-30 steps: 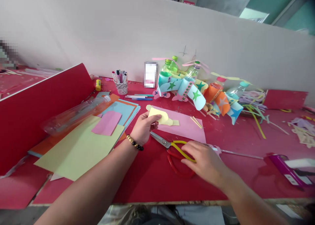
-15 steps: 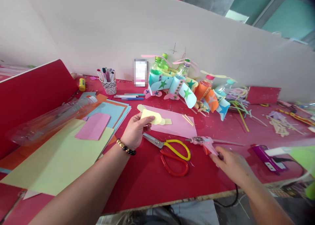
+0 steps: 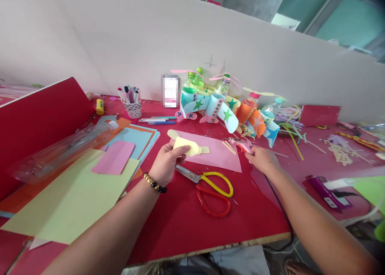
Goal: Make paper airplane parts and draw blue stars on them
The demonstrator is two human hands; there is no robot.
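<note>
Between thumb and fingers, my left hand [image 3: 168, 159] pinches a cut yellow paper piece [image 3: 184, 146] over a pink paper sheet [image 3: 222, 158]. My right hand [image 3: 262, 159] is wrapped round a pink glue gun [image 3: 245, 146], its nozzle aimed left near thin pale sticks [image 3: 229, 147] at the sheet's right part. A black cord trails from the gun down past the table edge. Scissors [image 3: 207, 187] with one yellow and one red handle lie in front of the pink sheet, blades toward my left hand.
Plastic bottles dressed as paper planes [image 3: 222, 102] stand along the wall beside a phone [image 3: 171, 91]. Left are a pen cup [image 3: 132, 108], a clear bottle [image 3: 69, 146] and coloured paper sheets [image 3: 75, 195]. A purple power strip [image 3: 329, 191] lies right.
My right hand has carried the glue gun up and left, from the bare table toward the pink sheet's right edge. My left hand has stayed nearly still with the yellow paper.
</note>
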